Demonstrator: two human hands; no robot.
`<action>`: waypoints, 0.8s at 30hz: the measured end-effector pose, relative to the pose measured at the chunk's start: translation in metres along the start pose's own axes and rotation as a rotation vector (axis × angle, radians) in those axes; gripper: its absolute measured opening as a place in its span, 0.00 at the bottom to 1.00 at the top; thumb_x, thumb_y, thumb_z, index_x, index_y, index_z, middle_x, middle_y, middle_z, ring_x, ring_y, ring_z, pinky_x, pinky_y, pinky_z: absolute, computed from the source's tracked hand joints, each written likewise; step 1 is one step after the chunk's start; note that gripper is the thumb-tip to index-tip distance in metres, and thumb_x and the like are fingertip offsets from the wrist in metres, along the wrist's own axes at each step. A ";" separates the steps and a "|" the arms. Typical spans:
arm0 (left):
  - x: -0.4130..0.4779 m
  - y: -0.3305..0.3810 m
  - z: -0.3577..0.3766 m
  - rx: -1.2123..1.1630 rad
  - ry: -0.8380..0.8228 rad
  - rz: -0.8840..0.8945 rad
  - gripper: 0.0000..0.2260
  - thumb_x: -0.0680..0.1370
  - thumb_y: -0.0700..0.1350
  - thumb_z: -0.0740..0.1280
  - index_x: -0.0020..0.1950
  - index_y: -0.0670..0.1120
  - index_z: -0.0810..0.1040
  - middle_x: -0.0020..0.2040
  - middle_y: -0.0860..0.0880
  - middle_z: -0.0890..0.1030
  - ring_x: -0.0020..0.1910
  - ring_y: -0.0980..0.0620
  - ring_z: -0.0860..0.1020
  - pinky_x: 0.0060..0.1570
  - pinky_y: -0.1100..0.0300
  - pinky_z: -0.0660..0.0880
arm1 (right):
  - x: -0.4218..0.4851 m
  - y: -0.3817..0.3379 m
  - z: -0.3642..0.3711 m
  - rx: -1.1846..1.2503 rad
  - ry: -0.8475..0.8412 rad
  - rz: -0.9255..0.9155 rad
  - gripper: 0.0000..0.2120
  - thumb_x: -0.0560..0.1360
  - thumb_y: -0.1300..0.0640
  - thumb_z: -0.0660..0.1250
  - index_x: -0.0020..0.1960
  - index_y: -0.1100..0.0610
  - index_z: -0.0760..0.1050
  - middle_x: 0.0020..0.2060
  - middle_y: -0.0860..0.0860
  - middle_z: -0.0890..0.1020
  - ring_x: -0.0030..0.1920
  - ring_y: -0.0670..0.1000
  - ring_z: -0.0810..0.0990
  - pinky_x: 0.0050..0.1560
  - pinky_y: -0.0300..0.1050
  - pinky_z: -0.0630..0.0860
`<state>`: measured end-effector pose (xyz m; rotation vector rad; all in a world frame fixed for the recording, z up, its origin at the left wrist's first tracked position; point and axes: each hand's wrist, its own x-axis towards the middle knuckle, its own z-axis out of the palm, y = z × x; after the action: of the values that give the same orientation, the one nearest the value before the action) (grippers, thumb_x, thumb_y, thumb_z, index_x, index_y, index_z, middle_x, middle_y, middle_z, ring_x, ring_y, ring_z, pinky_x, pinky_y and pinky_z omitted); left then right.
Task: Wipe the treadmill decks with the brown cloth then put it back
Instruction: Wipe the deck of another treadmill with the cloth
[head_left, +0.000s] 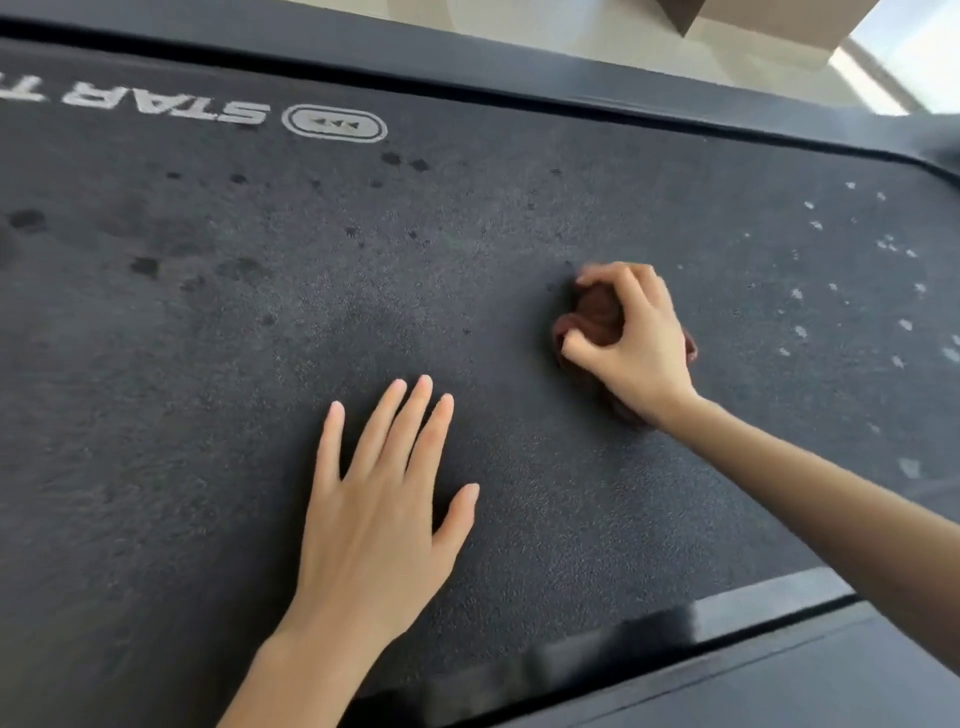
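Observation:
The dark grey treadmill deck (218, 364) fills most of the view, its belt marked with white letters and a logo at the upper left. A bunched brown cloth (589, 319) lies on the belt right of centre. My right hand (631, 340) grips it from above, fingers curled round the bundle and pressing it to the belt. My left hand (382, 499) rests flat on the belt with fingers spread, lower and to the left of the cloth. Dark wet spots dot the belt on the left, pale flecks on the right.
Black side rails run along the far edge (467, 67) and the near edge (779, 670) of the belt. Beyond the far rail is a pale floor (597, 31) with a brown box (769, 18) at the top right.

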<state>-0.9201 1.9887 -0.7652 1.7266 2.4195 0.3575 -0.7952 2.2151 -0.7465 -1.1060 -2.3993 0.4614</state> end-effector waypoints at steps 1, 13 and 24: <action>0.000 -0.001 -0.001 -0.003 -0.006 -0.015 0.31 0.74 0.59 0.52 0.73 0.45 0.65 0.74 0.46 0.64 0.74 0.47 0.60 0.70 0.39 0.58 | -0.015 -0.011 0.001 0.020 -0.031 -0.078 0.23 0.64 0.45 0.66 0.56 0.52 0.74 0.58 0.47 0.74 0.61 0.48 0.71 0.61 0.41 0.66; -0.013 -0.047 -0.021 0.072 -0.088 -0.308 0.35 0.72 0.68 0.40 0.77 0.55 0.45 0.78 0.47 0.42 0.75 0.51 0.38 0.70 0.37 0.41 | -0.027 -0.039 0.023 0.165 -0.183 -0.398 0.21 0.64 0.50 0.68 0.56 0.55 0.76 0.59 0.50 0.76 0.62 0.51 0.74 0.61 0.53 0.72; -0.004 -0.041 -0.013 0.044 -0.067 -0.329 0.36 0.71 0.64 0.46 0.76 0.52 0.44 0.77 0.45 0.40 0.74 0.48 0.37 0.67 0.32 0.39 | -0.023 -0.079 0.045 0.072 -0.131 -0.326 0.21 0.64 0.47 0.67 0.54 0.54 0.76 0.55 0.49 0.76 0.57 0.51 0.73 0.58 0.47 0.70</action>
<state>-0.9595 1.9708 -0.7644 1.2977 2.6172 0.2008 -0.8553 2.1434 -0.7527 -0.6532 -2.5905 0.5161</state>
